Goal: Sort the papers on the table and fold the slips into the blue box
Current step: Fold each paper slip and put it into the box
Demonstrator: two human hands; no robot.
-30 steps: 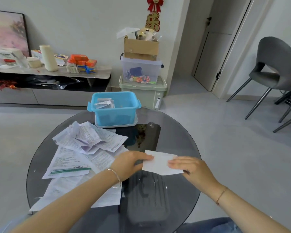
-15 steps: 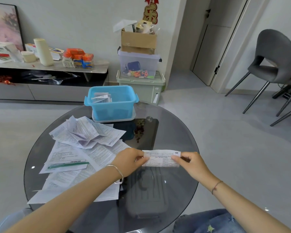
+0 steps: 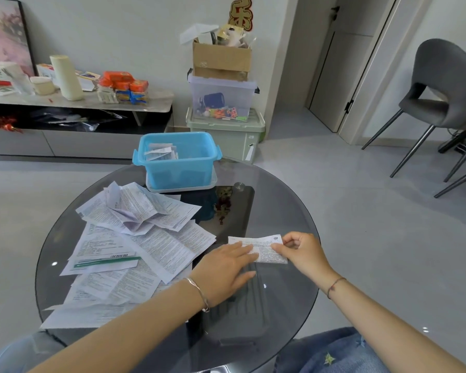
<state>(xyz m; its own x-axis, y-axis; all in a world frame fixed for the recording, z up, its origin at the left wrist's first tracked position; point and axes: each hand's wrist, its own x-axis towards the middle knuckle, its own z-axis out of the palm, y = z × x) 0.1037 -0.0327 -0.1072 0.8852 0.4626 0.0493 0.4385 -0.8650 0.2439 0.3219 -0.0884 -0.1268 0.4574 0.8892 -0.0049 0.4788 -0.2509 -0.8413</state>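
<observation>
Sideways across the near middle of the round glass table lies the folded slip, a narrow printed strip. Its long axis runs left to right, and its right end dips a little toward the person. The left hand lies flat over the strip's left part, fingers straight and close together, pressing it to the glass. The right hand pinches the right end between thumb and curled forefinger.

At the far edge of the table stands the blue box, on a white lid, with folded slips inside toward its left wall. Loose printed papers overlap in a heap on the left half of the glass, the top ones crumpled.

Beyond the table, on the grey floor, stacked storage bins carry a cardboard carton against the wall. A low cabinet runs to the left, and a grey chair stands at the right.
</observation>
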